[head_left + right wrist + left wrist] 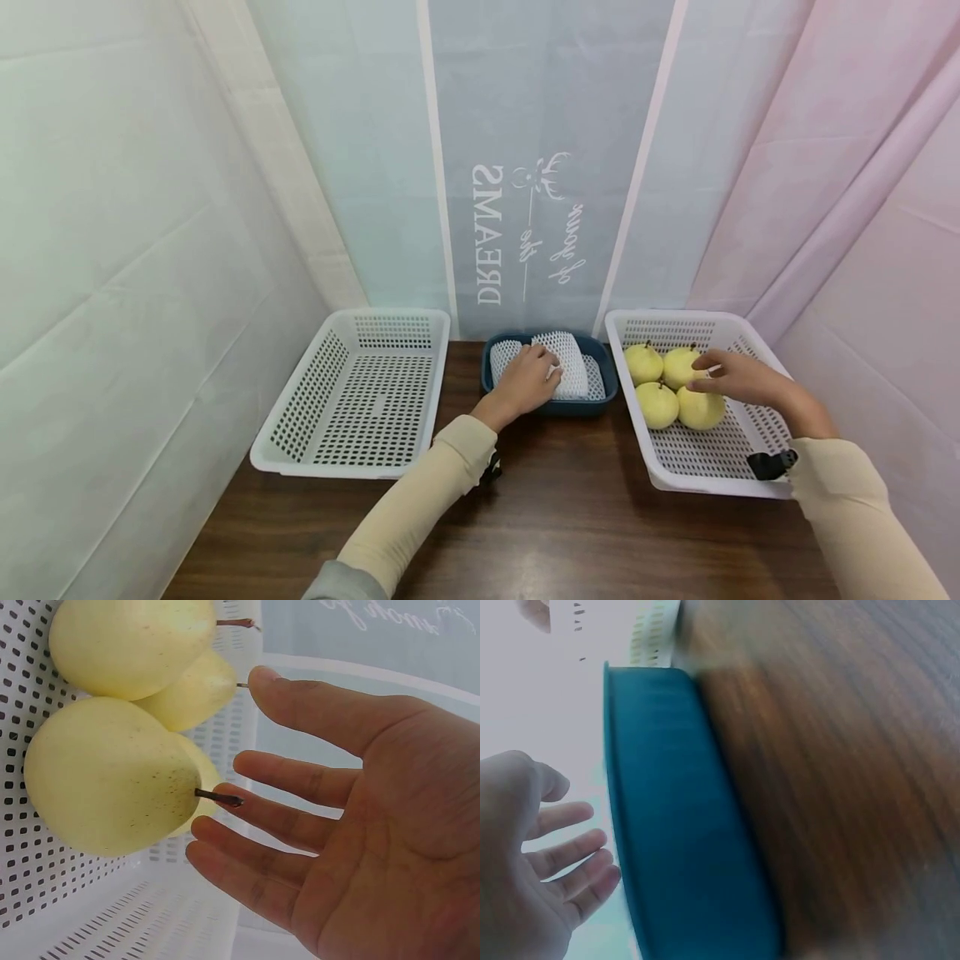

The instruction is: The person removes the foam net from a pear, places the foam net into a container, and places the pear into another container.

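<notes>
Several yellow pears (pixel 657 406) with dark stems sit together in the right white basket (pixel 660 479). Just over them is my right hand (pixel 738 377), its fingers spread and holding nothing. In the right wrist view, the fingertips (pixel 206 851) come close to the stem of the nearest pear (pixel 112 776). White foam fruit nets (pixel 562 362) lie in a small dark blue bin (pixel 577 408) in the middle. My left hand (pixel 527 379) is over these nets with loosely bent fingers; the left wrist view shows them apart, with nothing gripped, beside the bin wall (pixel 682 810).
A second white perforated basket (pixel 345 471) stands on the left, its slotted floor in sight. The brown wooden table (pixel 555 517) carries all three containers. Behind them hangs a printed curtain (pixel 540 108), and pale sheets (pixel 135 250) close in both sides.
</notes>
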The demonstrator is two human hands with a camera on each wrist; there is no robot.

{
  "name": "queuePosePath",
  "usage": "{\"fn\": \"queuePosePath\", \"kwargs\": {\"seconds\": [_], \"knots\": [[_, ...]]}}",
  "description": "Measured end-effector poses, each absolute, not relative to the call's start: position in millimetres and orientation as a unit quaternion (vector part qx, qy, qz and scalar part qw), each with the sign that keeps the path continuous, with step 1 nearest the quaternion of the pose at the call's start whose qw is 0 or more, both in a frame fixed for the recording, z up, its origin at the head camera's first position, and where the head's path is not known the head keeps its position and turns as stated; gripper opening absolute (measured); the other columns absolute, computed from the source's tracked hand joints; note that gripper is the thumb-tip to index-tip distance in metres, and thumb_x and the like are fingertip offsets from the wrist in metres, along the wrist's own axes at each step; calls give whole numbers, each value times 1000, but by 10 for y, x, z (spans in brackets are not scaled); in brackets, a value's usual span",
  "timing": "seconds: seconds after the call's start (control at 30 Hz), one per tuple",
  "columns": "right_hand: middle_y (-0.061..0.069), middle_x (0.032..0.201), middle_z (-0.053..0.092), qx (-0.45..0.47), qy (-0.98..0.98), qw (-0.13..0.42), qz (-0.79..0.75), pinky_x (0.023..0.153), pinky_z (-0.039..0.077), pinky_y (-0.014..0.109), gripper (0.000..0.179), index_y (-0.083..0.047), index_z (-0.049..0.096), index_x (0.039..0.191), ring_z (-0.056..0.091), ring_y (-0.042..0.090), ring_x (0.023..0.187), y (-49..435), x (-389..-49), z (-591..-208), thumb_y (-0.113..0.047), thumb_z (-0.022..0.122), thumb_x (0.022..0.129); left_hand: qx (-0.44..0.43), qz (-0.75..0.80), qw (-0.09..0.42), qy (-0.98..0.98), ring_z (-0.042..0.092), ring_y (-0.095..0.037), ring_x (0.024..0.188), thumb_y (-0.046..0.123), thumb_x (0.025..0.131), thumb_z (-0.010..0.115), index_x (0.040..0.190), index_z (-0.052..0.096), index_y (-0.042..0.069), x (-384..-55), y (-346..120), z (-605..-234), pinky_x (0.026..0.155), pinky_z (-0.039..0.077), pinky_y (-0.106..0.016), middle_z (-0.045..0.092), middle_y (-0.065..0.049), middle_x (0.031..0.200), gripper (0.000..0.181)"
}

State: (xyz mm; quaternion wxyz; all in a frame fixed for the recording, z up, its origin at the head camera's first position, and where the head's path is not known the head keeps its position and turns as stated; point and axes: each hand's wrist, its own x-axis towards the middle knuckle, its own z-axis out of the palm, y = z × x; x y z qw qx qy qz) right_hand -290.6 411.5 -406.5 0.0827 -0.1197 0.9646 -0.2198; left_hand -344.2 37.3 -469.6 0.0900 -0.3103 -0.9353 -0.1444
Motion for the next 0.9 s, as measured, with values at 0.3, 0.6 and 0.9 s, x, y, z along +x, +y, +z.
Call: {"fn": "queuePosePath", "kwargs": {"seconds": [0.3, 0.6, 0.9], "knots": [[38, 128, 67, -130, 961, 32, -241, 93, 57, 62, 51, 13, 64, 129, 64, 59, 120, 4044, -2938, -4001, -29, 73, 101, -301, -188, 126, -926, 66, -18, 92, 22, 111, 55, 111, 76, 12, -3463, 173, -4347, 83, 56, -30, 75, -2, 102, 23], [36, 132, 65, -139, 957, -3, -254, 91, 59, 58, 47, 11, 64, 129, 66, 56, 119, 3997, -2966, -3962, -26, 72, 102, -268, -234, 121, -927, 54, -12, 64, 22, 107, 61, 97, 62, 15, -3450, -91, -4064, 60, 45, -28, 60, 3, 78, 12], [40, 136, 61, -141, 951, -27, -272, 93, 58, 61, 51, 13, 59, 136, 63, 61, 121, 3848, -2962, -3935, -26, 69, 105, -232, -275, 125, -925, 64, -18, 77, 19, 110, 55, 110, 71, 8, -3564, -493, -3821, 72, 54, -36, 72, -6, 94, 20]]}}
